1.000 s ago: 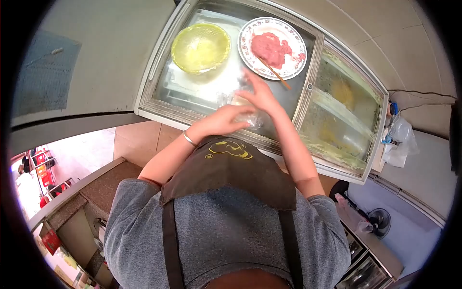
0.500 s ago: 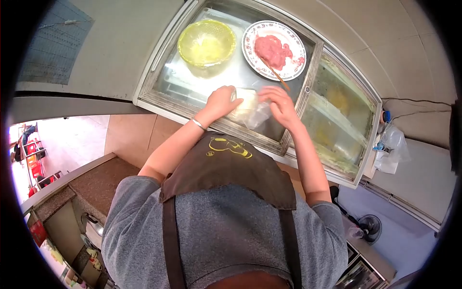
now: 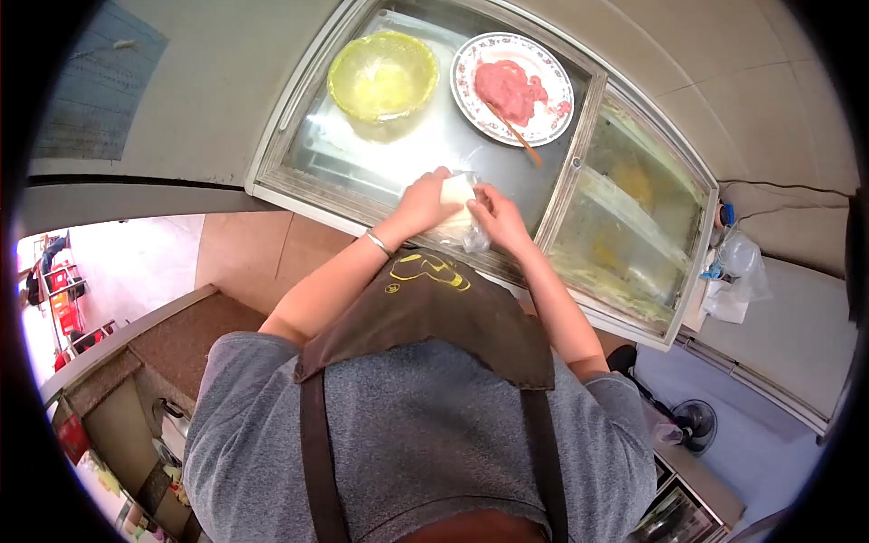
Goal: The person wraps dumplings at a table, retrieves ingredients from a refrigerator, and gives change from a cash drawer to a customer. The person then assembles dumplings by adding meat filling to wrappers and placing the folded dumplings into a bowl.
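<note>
A pale, layered stack that looks like dough wrappers (image 3: 458, 199) sits in a clear plastic bag (image 3: 475, 239) at the front of the glass-topped case. Along its left side my left hand (image 3: 422, 206) is closed, thumb on the near face. My right hand (image 3: 501, 215) pinches the right edge of the stack and its bag, thumb and fingers drawn together. Beyond them lies a flower-rimmed plate (image 3: 466, 101) of pink minced meat (image 3: 509, 89), with a thin brown stick (image 3: 520, 140) resting on it. A yellow-green basket (image 3: 348, 98) with something pale inside stands farther left.
A metal frame (image 3: 568, 167) divides the case top from a lower glass section (image 3: 625, 217) on the right. White plastic bags (image 3: 738, 276) hang at the far right. A small black fan (image 3: 695, 423) stands lower right, and a brown counter (image 3: 195, 344) lies to the left.
My right hand has moved left and closed on the side of the bagged stack. The loose bag end has been gathered in. My left hand stays on the stack.
</note>
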The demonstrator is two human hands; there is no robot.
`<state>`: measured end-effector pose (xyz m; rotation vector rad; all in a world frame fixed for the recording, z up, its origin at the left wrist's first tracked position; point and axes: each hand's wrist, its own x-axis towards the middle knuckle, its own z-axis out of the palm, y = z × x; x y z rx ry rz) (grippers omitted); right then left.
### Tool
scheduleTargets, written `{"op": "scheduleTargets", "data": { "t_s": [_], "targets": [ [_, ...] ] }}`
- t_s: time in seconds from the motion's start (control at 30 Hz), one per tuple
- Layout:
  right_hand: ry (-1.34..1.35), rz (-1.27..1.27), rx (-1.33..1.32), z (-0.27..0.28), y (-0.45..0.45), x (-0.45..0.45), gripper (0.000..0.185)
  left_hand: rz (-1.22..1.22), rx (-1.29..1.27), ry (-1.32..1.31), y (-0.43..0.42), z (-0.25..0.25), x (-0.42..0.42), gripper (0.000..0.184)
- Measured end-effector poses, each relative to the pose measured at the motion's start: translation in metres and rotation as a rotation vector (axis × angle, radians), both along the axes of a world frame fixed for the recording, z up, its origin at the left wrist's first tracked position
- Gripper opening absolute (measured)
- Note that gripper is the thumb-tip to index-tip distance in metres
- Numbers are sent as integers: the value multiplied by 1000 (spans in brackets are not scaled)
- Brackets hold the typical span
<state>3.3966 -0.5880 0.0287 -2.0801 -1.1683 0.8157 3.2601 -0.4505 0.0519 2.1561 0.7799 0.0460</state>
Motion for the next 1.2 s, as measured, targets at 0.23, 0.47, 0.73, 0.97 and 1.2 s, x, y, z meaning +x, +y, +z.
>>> {"op": "scheduleTargets", "data": {
  "t_s": [0.23, 0.47, 0.73, 0.97, 1.2],
  "targets": [
    [96, 10, 105, 7, -3, 7, 47, -6, -182, -260, 13, -12, -4, 37],
    [-350, 82, 131, 15, -31, 11, 48, -298, 54, -323, 9, -1, -7, 38],
    [-80, -103, -22, -1, -32, -12, 57, -365, 56, -47, -4, -20, 5, 32],
    [254, 9, -30, -15, -25, 0, 46, -298, -287, -55, -8, -18, 0, 47],
    [13, -42, -22, -9, -56, 2, 47, -405, -158, 100, -8, -6, -2, 40]
  ]
}}
